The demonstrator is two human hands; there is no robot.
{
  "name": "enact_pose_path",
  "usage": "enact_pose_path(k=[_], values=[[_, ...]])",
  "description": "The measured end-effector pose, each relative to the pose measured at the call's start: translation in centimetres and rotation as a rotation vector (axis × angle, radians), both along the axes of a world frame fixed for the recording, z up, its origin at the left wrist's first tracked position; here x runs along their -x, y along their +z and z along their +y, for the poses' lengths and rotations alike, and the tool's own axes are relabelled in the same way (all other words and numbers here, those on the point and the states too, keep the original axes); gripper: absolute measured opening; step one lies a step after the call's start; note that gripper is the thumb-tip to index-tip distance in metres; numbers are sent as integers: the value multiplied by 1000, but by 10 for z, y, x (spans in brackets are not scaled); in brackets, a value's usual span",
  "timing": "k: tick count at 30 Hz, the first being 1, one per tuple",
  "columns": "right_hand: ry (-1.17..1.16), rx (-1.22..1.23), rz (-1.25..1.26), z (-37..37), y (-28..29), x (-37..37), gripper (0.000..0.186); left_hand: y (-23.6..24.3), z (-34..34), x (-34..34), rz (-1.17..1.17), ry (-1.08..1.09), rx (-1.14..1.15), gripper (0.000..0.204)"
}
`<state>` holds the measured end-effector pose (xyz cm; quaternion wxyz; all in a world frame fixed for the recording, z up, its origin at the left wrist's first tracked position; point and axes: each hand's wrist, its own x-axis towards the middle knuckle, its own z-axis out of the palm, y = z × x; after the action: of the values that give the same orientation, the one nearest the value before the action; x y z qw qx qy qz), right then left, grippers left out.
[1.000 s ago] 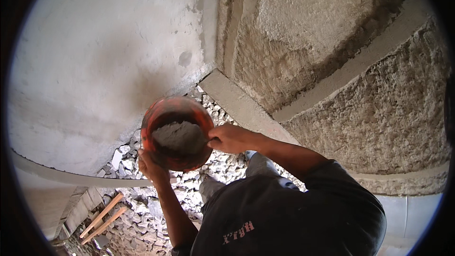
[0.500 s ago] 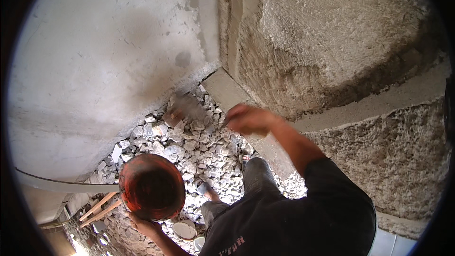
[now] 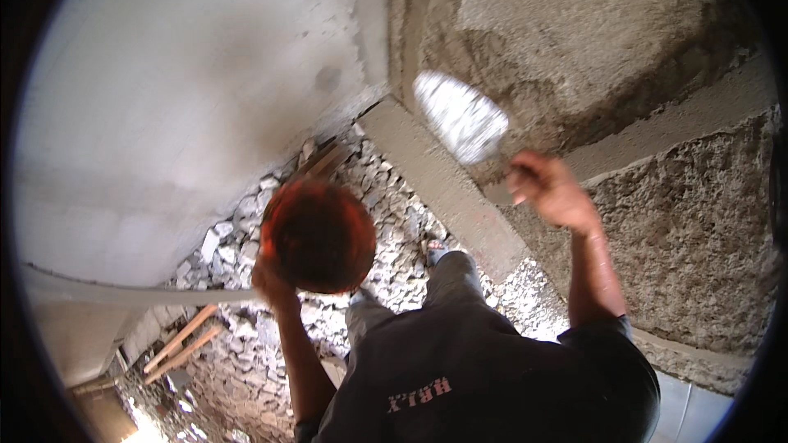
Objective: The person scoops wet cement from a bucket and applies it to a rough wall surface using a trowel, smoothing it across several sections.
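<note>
My right hand [image 3: 555, 193] is closed, gripping a trowel whose handle is mostly hidden by the fingers and motion blur. Its pointed blade [image 3: 461, 117] shines brightly in front of the rough wall, above the board-like ledge. My left hand [image 3: 275, 283] grips the side of a round, red-orange bucket [image 3: 359, 230], held up over the rubble. The bucket's inside is dark, and what lies in it cannot be made out.
Broken stones [image 3: 402, 205] cover the floor around my feet. A smooth grey ledge [image 3: 447, 184] runs along the foot of the rough plastered wall [image 3: 657, 254]. A pale smooth wall [image 3: 164, 115] rises on the left. Wooden strips [image 3: 180, 344] lie at lower left.
My right hand has swung right, away from the rubble, bringing the trowel blade up in front of the rough wall. My left hand has raised the bucket forward and to the right.
</note>
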<state>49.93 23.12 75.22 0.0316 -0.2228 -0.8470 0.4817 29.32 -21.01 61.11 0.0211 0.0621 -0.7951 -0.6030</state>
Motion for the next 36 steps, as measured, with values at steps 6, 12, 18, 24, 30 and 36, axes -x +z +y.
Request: enact_pose_path(k=[6,12,18,24,30,36], values=[[127,-627,-279,-177,-68,58,23,55,30,39,351,-410,152,43],[169,-949,-19,-258,-58,119,30,116,-14,46,183,-699,165,44],[409,-530,-236,-290,-32,116,31,103,-58,57,296,-596,102,41],[465,-620,-212,-272,-72,161,29,114,-59,49,519,-553,160,32],[221,-934,-399,-305,49,162,28,117,-54,53,391,-535,224,38],[312,-840,-484,-308,0,160,24,125,-53,47,613,-611,131,40]])
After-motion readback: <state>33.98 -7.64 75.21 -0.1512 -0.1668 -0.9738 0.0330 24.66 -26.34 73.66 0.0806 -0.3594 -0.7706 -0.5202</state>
